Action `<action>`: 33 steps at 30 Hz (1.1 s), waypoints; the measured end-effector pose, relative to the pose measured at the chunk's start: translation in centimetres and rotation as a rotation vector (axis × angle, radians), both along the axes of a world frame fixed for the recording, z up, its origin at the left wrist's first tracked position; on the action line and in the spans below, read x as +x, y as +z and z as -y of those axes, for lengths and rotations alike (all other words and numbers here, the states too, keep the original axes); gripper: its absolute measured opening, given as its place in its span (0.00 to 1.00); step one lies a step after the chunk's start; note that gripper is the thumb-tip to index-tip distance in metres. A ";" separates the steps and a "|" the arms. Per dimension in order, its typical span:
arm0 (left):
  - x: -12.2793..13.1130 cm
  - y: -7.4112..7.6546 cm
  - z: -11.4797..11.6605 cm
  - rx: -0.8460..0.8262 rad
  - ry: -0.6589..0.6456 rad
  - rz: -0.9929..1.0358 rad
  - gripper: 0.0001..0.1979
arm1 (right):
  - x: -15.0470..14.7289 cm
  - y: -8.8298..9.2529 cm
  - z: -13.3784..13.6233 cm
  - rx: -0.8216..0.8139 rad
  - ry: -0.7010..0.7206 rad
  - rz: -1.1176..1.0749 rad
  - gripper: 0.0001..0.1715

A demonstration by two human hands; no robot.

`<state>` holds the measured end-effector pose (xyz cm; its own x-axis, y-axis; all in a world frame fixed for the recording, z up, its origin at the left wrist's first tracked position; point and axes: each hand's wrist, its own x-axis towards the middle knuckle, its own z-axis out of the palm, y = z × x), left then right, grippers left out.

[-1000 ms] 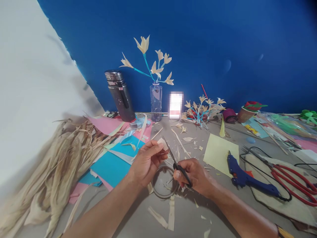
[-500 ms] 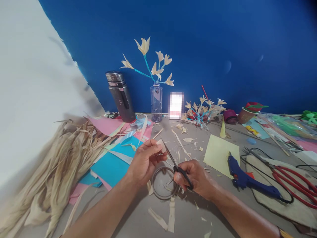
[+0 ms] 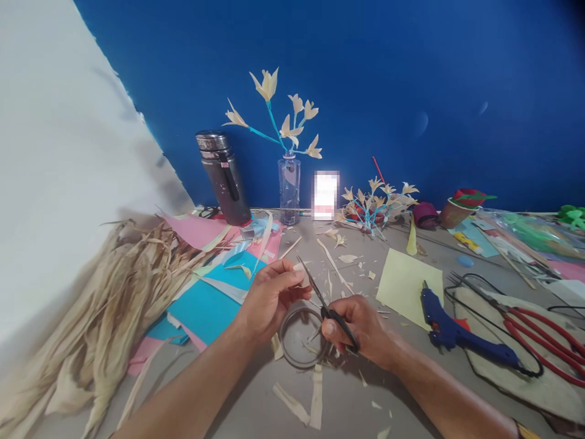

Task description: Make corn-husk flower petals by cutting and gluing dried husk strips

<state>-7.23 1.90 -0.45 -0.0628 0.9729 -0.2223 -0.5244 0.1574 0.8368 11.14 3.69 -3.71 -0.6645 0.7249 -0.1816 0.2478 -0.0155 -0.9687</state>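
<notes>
Between thumb and fingers, my left hand [image 3: 274,299] pinches a small pale piece of dried husk [image 3: 302,273]. My right hand [image 3: 361,329] is closed around the black handles of a pair of scissors [image 3: 325,305], whose blades point up and left. The blades lie against the right edge of the husk piece; whether they are parted is hard to make out. Below both hands, a round ring-shaped dish [image 3: 284,350] holds thin scraps. Cut husk strips [image 3: 316,396] lie on the table in front of it.
Dried husks [image 3: 105,311] and blue paper [image 3: 205,302] lie left. A flask [image 3: 226,183] and a bottle of husk flowers [image 3: 289,195] stand behind. To the right are yellow paper [image 3: 402,274], a blue glue gun [image 3: 461,341] and red-handled shears [image 3: 539,329].
Both hands stay almost in place, with only a slight shift. The husk piece has tilted a little at the scissor blades.
</notes>
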 end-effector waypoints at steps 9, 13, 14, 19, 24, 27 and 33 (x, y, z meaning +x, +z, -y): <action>-0.3 -0.1 0.1 0.027 -0.021 -0.025 0.10 | 0.2 -0.4 0.0 -0.017 -0.008 -0.030 0.39; -0.4 0.0 0.1 0.045 -0.036 -0.045 0.10 | 0.2 -0.3 0.0 -0.037 -0.011 -0.037 0.39; -0.4 0.0 0.1 0.048 -0.041 -0.047 0.09 | 0.2 -0.3 0.0 -0.040 -0.011 -0.041 0.38; -0.6 -0.1 0.1 0.064 -0.048 -0.057 0.08 | 0.3 -0.5 -0.1 -0.056 -0.005 -0.052 0.36; -0.7 -0.1 0.0 0.055 -0.067 -0.072 0.07 | 0.3 -0.1 0.0 -0.091 -0.007 -0.028 0.36; -0.8 -0.1 -0.1 0.063 -0.075 -0.081 0.06 | 0.4 0.2 0.0 -0.094 -0.007 -0.008 0.36; -0.8 0.0 -0.1 0.063 -0.082 -0.096 0.06 | 0.6 -0.1 -0.1 -0.074 0.011 -0.003 0.37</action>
<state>-8.03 2.03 -0.48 -0.0008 0.9875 -0.1578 -0.4289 0.1422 0.8921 11.71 3.80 -3.83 -0.6731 0.7021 -0.2323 0.2452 -0.0844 -0.9658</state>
